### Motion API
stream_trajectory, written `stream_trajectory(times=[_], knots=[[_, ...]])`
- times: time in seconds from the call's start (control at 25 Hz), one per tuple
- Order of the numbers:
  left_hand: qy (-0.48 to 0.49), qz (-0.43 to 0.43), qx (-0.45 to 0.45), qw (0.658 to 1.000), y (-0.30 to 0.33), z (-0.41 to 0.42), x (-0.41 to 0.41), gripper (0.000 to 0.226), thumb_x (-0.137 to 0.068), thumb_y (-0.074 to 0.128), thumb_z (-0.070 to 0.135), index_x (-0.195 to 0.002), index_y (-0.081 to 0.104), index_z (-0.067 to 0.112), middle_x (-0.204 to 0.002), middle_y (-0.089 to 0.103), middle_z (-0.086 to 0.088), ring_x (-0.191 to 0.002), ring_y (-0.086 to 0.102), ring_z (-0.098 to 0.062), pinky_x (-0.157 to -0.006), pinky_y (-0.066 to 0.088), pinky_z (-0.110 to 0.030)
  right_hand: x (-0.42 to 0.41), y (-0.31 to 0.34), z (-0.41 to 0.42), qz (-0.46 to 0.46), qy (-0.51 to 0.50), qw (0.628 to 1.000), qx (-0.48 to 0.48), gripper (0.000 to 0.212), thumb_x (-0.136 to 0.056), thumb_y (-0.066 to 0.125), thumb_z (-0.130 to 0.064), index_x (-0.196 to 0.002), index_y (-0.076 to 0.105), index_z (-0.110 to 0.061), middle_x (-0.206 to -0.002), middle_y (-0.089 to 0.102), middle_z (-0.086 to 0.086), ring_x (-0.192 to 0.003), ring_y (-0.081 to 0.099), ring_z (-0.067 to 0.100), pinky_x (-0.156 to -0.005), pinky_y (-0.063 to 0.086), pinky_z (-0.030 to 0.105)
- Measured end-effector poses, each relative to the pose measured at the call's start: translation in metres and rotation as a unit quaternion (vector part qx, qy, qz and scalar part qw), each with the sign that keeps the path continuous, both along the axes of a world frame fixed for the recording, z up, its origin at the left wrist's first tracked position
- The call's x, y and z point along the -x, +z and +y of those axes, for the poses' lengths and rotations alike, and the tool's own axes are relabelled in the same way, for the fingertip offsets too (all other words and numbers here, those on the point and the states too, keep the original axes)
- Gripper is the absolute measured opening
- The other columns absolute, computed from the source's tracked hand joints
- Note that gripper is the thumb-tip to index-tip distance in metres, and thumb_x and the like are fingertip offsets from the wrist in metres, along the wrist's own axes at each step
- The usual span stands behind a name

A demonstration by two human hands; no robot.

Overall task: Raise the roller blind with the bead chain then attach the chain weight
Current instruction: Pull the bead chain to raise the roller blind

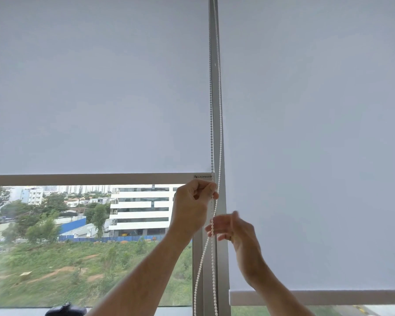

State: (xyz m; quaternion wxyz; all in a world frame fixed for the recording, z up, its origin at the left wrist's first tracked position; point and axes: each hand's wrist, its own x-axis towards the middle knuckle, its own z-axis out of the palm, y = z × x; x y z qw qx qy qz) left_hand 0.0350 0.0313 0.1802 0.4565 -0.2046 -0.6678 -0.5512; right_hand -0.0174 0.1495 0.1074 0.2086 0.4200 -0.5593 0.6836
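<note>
A white roller blind [96, 87] covers the upper left window, and its bottom rail [89, 179] hangs partway up the glass. A white bead chain [219, 110] runs down along the window post between the two blinds. My left hand [193, 201] is closed around the chain just under the rail's right end. My right hand [234, 229] is lower and blurred, fingers spread beside the chain's loose strands; whether it touches them is unclear. The chain's two strands [203, 270] hang on below both hands. No chain weight is in view.
A second white blind [317, 133] on the right hangs lower, with its bottom rail [317, 297] near the sill. The grey window post [224, 258] stands between the panes. A dark object [65, 310] sits at the bottom edge. Buildings and greenery lie outside.
</note>
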Motion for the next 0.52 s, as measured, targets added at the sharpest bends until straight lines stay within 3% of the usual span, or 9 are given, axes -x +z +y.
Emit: stream_trajectory(times=[0.08, 0.2, 0.32, 0.44, 0.52], knots=[[0.003, 0.003, 0.009, 1.000, -0.004, 0.000, -0.002, 0.013, -0.092, 0.066, 0.017, -0.080, 0.073, 0.016, -0.067, 0.073, 0.004, -0.068, 0.066, -0.014, -0.071, 0.053, -0.026, 0.003, 0.011, 0.004, -0.017, -0.021, 0.999, 0.040, 0.066, -0.089, 0.035, -0.071, -0.090, 0.076, -0.019, -0.082, 0.077, 0.012, -0.075, 0.070, 0.023, -0.071, 0.049, 0.034], [0.031, 0.010, 0.052, 0.998, -0.020, 0.003, 0.001, 0.013, -0.092, 0.066, 0.017, -0.082, 0.074, 0.014, -0.069, 0.074, 0.000, -0.071, 0.071, -0.017, -0.074, 0.056, -0.029, 0.000, 0.042, 0.004, 0.007, -0.090, 0.995, 0.030, 0.056, -0.092, 0.037, -0.066, -0.088, 0.073, -0.023, -0.075, 0.076, 0.005, -0.068, 0.069, 0.015, -0.069, 0.051, 0.032], [0.056, 0.013, 0.070, 0.996, -0.040, 0.002, 0.007, 0.015, -0.091, 0.067, 0.018, -0.077, 0.073, 0.018, -0.069, 0.075, 0.006, -0.065, 0.069, -0.005, -0.069, 0.052, -0.017, -0.010, 0.077, -0.002, 0.029, -0.118, 0.993, -0.008, 0.046, -0.094, 0.044, -0.062, -0.092, 0.069, -0.023, -0.076, 0.076, 0.001, -0.067, 0.068, 0.007, -0.064, 0.050, 0.020], [0.070, 0.003, 0.092, 0.993, -0.056, 0.003, 0.010, 0.020, -0.091, 0.067, 0.018, -0.072, 0.070, 0.025, -0.070, 0.074, 0.013, -0.064, 0.067, -0.002, -0.065, 0.046, -0.009, -0.019, 0.109, -0.010, 0.032, -0.117, 0.992, -0.027, 0.032, -0.102, 0.044, -0.044, -0.099, 0.067, -0.021, -0.070, 0.075, -0.005, -0.061, 0.066, 0.004, -0.061, 0.048, 0.016], [0.072, 0.000, 0.096, 0.993, -0.063, 0.003, 0.011, 0.022, -0.090, 0.067, 0.019, -0.070, 0.069, 0.028, -0.069, 0.074, 0.014, -0.065, 0.067, -0.001, -0.067, 0.045, -0.008, -0.023, 0.119, -0.014, 0.030, -0.113, 0.993, -0.016, 0.028, -0.105, 0.043, -0.029, -0.092, 0.066, -0.020, -0.056, 0.067, -0.007, -0.051, 0.059, 0.004, -0.060, 0.046, 0.020]])
